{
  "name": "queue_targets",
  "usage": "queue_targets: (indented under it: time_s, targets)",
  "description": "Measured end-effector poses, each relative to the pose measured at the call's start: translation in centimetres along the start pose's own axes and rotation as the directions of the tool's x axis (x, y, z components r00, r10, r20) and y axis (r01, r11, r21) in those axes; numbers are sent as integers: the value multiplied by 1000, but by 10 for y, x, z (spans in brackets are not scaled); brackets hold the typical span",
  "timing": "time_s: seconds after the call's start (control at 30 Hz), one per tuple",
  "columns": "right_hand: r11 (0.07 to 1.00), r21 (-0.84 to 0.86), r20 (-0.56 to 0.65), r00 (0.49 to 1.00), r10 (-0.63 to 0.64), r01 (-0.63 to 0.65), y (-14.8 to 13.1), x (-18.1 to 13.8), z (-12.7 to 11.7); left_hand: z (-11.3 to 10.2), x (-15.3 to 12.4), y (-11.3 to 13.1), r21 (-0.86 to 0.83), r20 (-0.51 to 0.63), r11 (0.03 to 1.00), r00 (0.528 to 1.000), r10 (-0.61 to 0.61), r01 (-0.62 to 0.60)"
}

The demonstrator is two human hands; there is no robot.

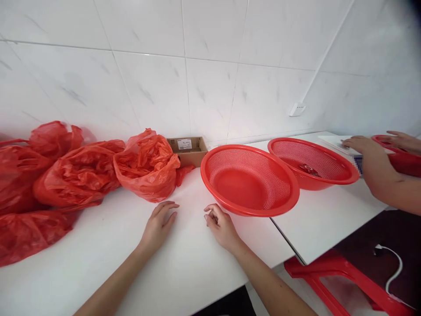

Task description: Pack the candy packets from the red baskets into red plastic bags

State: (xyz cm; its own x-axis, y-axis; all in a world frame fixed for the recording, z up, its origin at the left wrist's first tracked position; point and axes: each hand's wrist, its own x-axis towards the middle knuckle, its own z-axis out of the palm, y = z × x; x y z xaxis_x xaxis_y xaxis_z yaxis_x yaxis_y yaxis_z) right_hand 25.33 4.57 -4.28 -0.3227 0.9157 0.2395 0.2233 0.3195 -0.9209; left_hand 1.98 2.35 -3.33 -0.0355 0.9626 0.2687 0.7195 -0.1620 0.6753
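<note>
My left hand point(159, 223) rests on the white table point(184, 259) with its thumb apart from the loosely bent fingers, holding nothing. Closest to it is a red plastic bag point(144, 169), bulging and with its top gathered loosely. My right hand point(222, 227) lies just in front of a red perforated basket point(241, 188); its fingers curl loosely, with a gap to the thumb, and I see nothing in them. The basket looks bare inside. Bare table surface separates my two hands.
More filled red bags point(79, 175) crowd the left side. Behind stands an open cardboard box point(192, 157). A second red basket point(338, 171) holds small dark items. Another person's hands point(358, 145) work at the right. Below are a red stool point(342, 267) and a white cable point(398, 263).
</note>
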Motion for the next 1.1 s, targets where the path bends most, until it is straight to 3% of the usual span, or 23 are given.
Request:
queue_targets:
  time_s: [0.17,0.4,0.7,0.83,0.93,1.07,1.1]
  targets:
    - [999,-9,24,999,32,-32,-2,-2,1,-9,-1,-1,-49,-64,986,985,-163,160]
    - [998,-30,52,997,55,-53,-1,-2,1,-8,-1,2,-83,-38,974,976,-214,210]
    - [998,-45,42,998,53,-51,1,-3,2,-7,0,1,-108,-77,988,990,-121,112]
    - [996,-63,77,995,67,-63,1,-4,2,-7,-5,0,-103,-227,995,973,-39,15]
    - [991,-109,98,992,82,-71,5,-6,4,-16,-8,-1,-55,-454,996,890,39,-71]
    - [979,-184,142,983,117,-90,-9,-9,3,-41,1,2,38,-738,993,667,103,-111]
    - [981,-182,198,974,110,-74,-22,-9,1,-48,7,3,86,-754,990,642,139,-114]
